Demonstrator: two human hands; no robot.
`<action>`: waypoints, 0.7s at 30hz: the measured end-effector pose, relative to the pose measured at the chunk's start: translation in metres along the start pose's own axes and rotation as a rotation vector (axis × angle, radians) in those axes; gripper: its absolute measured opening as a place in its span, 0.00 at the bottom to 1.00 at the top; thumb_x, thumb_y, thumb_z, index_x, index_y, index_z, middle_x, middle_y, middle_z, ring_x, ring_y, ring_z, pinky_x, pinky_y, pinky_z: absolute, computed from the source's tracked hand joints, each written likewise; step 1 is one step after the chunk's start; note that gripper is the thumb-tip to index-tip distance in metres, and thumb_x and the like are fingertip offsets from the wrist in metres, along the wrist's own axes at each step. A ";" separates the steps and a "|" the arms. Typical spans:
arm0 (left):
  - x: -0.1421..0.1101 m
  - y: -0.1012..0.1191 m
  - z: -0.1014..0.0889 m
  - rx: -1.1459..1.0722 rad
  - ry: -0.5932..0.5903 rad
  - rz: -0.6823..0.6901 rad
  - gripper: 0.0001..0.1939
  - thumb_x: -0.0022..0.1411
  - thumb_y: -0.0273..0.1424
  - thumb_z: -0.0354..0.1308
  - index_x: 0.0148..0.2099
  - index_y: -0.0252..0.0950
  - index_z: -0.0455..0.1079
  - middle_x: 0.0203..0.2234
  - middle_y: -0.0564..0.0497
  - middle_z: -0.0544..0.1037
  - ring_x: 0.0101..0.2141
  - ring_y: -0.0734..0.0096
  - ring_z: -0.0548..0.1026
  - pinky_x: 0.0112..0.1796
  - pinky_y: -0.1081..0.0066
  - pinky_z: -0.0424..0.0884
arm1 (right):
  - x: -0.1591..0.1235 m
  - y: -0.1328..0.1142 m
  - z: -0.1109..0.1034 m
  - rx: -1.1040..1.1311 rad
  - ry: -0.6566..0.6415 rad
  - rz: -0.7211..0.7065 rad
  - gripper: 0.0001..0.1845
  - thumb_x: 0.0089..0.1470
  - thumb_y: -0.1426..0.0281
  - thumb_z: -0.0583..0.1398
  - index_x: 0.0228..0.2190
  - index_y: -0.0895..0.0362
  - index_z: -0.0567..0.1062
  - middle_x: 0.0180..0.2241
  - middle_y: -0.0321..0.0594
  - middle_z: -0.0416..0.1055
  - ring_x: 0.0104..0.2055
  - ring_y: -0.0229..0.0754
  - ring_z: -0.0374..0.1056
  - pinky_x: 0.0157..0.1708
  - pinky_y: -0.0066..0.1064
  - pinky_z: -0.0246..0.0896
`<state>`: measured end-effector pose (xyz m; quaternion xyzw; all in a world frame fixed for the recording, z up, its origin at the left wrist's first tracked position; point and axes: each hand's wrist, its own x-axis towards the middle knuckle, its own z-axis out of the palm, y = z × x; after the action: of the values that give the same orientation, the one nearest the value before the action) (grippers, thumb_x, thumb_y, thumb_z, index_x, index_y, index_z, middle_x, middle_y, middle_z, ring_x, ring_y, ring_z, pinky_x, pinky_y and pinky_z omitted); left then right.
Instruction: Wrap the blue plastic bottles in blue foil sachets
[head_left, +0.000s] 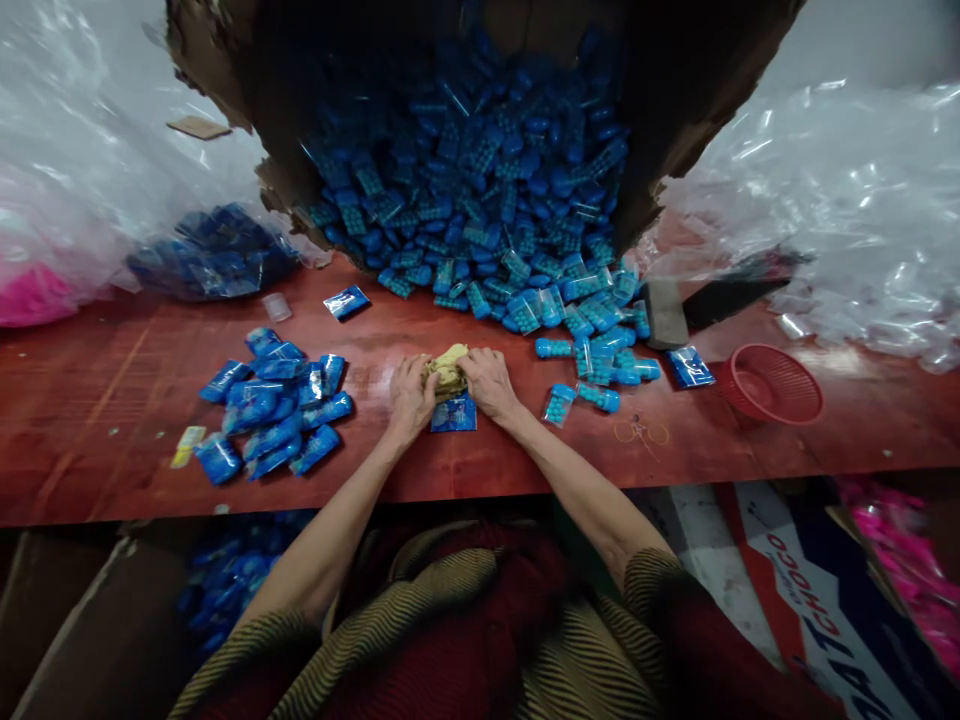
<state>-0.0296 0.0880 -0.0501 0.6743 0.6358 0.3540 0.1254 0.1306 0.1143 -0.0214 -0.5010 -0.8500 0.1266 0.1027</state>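
My left hand (409, 395) and my right hand (489, 383) meet at the middle of the red-brown table (90, 450). Both are closed around a yellowish crumpled bundle (448, 369), perhaps a cloth or a bunch of bands. Right below it, between my wrists, a blue packet (454, 414) lies flat on the table. A pile of filled blue packets (274, 405) sits to the left of my left hand. To the right of my right hand lie loose clear packets of blue beads (592, 375).
A torn cardboard box (675, 110) at the back spills a heap of blue bead packets (487, 200) onto the table. A red mesh basket (772, 385) stands at the right. Clear plastic bags (847, 210) flank both sides. A dark bag of packets (214, 250) lies back left.
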 end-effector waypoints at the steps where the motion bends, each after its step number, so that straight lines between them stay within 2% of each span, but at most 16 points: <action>1: -0.005 -0.002 -0.004 -0.012 0.032 -0.024 0.17 0.61 0.32 0.48 0.49 0.30 0.68 0.43 0.40 0.73 0.45 0.59 0.68 0.50 0.59 0.62 | 0.002 -0.001 -0.002 0.007 -0.005 0.016 0.17 0.62 0.70 0.46 0.44 0.56 0.72 0.43 0.47 0.70 0.46 0.49 0.59 0.46 0.39 0.51; 4: -0.020 0.000 -0.015 -0.033 0.121 -0.076 0.15 0.63 0.32 0.46 0.46 0.33 0.69 0.39 0.44 0.74 0.42 0.62 0.69 0.45 0.61 0.66 | 0.005 -0.005 -0.009 0.088 0.000 0.045 0.17 0.62 0.66 0.49 0.49 0.56 0.68 0.47 0.47 0.67 0.48 0.48 0.59 0.44 0.37 0.53; 6: -0.030 0.006 -0.020 -0.013 0.180 -0.072 0.13 0.63 0.32 0.45 0.43 0.34 0.69 0.38 0.44 0.74 0.42 0.63 0.70 0.45 0.62 0.66 | 0.005 -0.010 -0.010 0.105 -0.017 -0.014 0.23 0.59 0.61 0.52 0.55 0.55 0.63 0.52 0.48 0.63 0.51 0.50 0.57 0.45 0.40 0.53; 8: -0.043 0.014 -0.020 0.035 0.183 -0.034 0.13 0.64 0.32 0.45 0.41 0.34 0.70 0.37 0.44 0.75 0.42 0.62 0.71 0.46 0.61 0.66 | 0.007 -0.014 -0.006 0.067 -0.058 -0.078 0.25 0.57 0.61 0.56 0.55 0.52 0.63 0.53 0.48 0.62 0.52 0.53 0.56 0.46 0.42 0.53; 11: -0.061 0.027 -0.015 0.142 0.020 0.062 0.14 0.64 0.33 0.46 0.41 0.35 0.72 0.42 0.42 0.76 0.47 0.58 0.70 0.48 0.57 0.64 | 0.018 -0.015 0.004 0.050 -0.047 -0.055 0.18 0.57 0.65 0.56 0.49 0.52 0.69 0.47 0.47 0.65 0.48 0.51 0.57 0.44 0.40 0.55; 15: -0.072 0.034 -0.005 0.328 -0.247 0.107 0.19 0.63 0.34 0.48 0.53 0.34 0.67 0.57 0.39 0.66 0.58 0.46 0.59 0.51 0.47 0.59 | 0.040 -0.004 0.007 0.303 0.054 0.047 0.14 0.57 0.67 0.55 0.45 0.56 0.71 0.41 0.44 0.67 0.44 0.45 0.60 0.44 0.35 0.57; 18: -0.072 0.034 -0.002 0.380 -0.290 0.096 0.23 0.63 0.35 0.47 0.58 0.34 0.63 0.60 0.40 0.62 0.59 0.44 0.56 0.52 0.46 0.57 | 0.043 0.004 -0.001 0.468 0.160 0.085 0.13 0.56 0.69 0.54 0.44 0.56 0.70 0.39 0.40 0.67 0.42 0.42 0.62 0.45 0.33 0.57; 21: -0.071 0.032 -0.002 0.388 -0.269 0.097 0.23 0.64 0.36 0.46 0.58 0.32 0.63 0.60 0.39 0.62 0.60 0.43 0.56 0.53 0.45 0.57 | 0.028 0.006 -0.005 0.373 0.202 -0.013 0.14 0.55 0.68 0.57 0.44 0.55 0.72 0.39 0.41 0.66 0.44 0.44 0.60 0.47 0.35 0.55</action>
<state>-0.0021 0.0149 -0.0520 0.7566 0.6364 0.1377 0.0597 0.1237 0.1423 -0.0171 -0.4779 -0.8005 0.2301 0.2792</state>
